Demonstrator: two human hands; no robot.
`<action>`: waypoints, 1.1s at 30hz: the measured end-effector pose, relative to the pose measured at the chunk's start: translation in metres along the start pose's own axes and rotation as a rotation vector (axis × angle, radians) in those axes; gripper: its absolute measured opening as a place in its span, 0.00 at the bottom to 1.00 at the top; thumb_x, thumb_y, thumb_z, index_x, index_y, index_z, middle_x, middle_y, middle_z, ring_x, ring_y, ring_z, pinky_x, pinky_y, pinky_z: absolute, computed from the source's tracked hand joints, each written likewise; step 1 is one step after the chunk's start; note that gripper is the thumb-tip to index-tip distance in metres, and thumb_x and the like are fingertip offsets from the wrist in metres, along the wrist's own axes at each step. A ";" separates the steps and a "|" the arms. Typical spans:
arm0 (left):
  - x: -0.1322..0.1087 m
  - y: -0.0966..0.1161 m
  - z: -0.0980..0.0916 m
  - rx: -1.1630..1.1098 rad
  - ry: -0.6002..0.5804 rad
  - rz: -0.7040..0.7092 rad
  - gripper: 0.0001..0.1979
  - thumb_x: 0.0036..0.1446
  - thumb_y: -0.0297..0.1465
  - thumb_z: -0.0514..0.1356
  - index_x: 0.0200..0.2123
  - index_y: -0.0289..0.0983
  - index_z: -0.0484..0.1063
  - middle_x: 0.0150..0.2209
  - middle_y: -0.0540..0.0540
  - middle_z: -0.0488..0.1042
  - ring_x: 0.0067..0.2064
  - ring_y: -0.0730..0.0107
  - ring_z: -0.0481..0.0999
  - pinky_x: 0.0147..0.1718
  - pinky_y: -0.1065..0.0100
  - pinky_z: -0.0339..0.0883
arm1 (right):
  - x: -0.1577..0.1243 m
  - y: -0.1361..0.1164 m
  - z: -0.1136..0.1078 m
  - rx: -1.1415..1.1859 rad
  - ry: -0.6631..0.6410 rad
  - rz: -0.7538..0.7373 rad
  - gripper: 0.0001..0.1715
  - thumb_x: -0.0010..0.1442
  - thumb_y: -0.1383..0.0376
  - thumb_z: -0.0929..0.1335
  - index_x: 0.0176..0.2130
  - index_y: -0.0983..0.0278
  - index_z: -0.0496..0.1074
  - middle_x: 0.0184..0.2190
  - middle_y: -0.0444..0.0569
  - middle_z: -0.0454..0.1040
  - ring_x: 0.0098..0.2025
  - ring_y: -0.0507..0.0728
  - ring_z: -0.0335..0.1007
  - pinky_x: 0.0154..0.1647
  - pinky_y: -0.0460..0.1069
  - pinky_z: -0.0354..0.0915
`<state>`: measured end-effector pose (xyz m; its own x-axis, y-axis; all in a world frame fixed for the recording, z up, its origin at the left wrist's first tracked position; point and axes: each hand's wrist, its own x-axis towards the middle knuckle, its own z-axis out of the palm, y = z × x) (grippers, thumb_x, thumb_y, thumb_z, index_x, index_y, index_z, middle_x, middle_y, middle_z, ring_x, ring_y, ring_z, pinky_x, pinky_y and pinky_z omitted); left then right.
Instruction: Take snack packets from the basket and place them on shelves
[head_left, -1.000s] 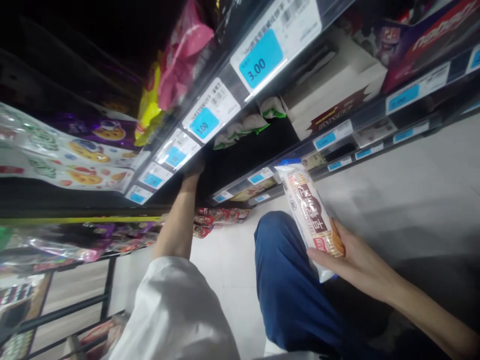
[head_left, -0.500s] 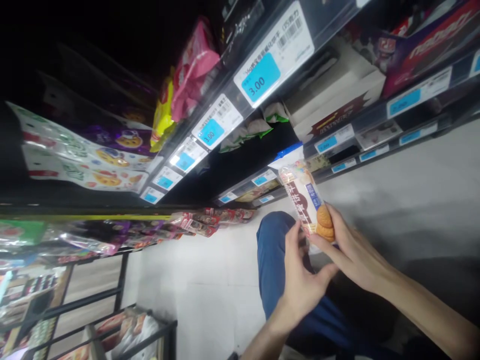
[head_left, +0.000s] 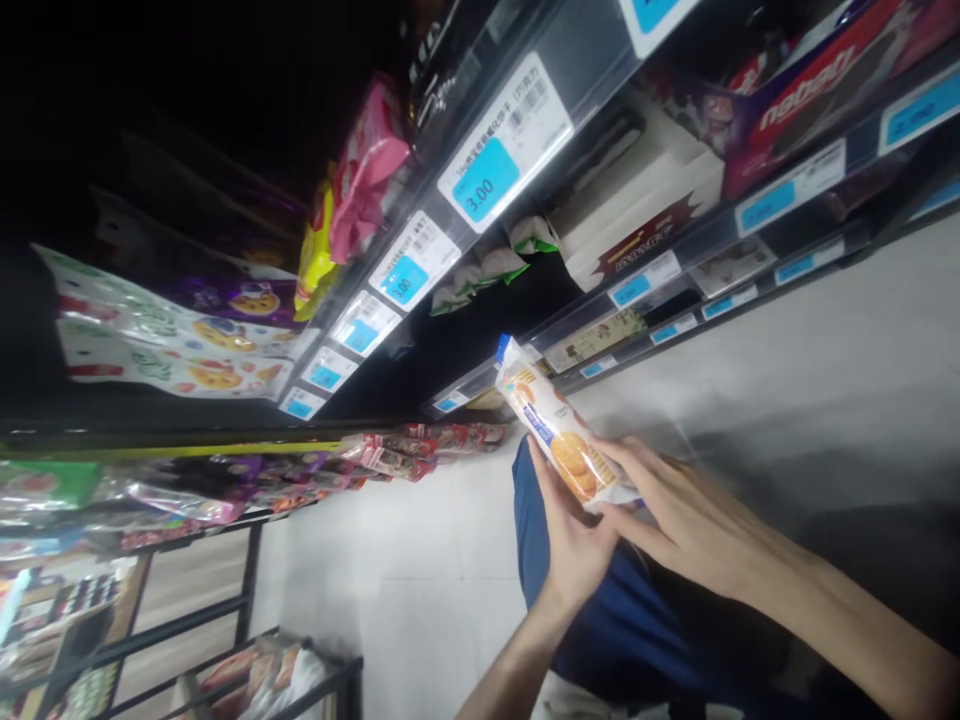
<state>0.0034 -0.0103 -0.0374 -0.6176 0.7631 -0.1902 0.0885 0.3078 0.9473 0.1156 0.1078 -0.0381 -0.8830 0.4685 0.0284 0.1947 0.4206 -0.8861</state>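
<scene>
A long white packet of biscuits [head_left: 559, 430] with a blue end and pictures of round golden biscuits is held between both hands, above my blue-trousered knee [head_left: 529, 520]. My left hand [head_left: 574, 535] grips its near side, the fingers partly hidden beneath it. On the other side, my right hand [head_left: 660, 500] pinches the lower end, thumb at the bottom corner and fingers along the edge. The packet's blue end points up toward the lower shelf.
Dark shelves with price tags [head_left: 480, 190] run along the left and top. They carry pink packets [head_left: 367, 165], white pouches [head_left: 165, 335], a purple box [head_left: 825, 100] and a white carton [head_left: 637, 190]. A black rack [head_left: 247, 590] stands at lower left on the pale floor [head_left: 420, 570].
The packet has turned over to show another printed side. It has moved left and slightly down, and now tilts more to the left. My left hand has closed onto it.
</scene>
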 end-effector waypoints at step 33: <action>0.153 0.060 -0.179 1.163 0.529 0.219 0.42 0.64 0.40 0.57 0.74 0.35 0.40 0.62 0.32 0.67 0.61 0.52 0.71 0.60 0.55 0.66 | -0.009 0.009 0.002 -0.560 -0.220 -0.165 0.17 0.57 0.82 0.65 0.40 0.64 0.73 0.38 0.51 0.78 0.37 0.63 0.78 0.31 0.53 0.67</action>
<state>-0.2256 0.0227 0.0361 -0.7124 0.6263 0.3167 0.6845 0.7197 0.1163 0.1245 0.1060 -0.0474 -0.9763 0.2165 -0.0046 0.1897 0.8452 -0.4997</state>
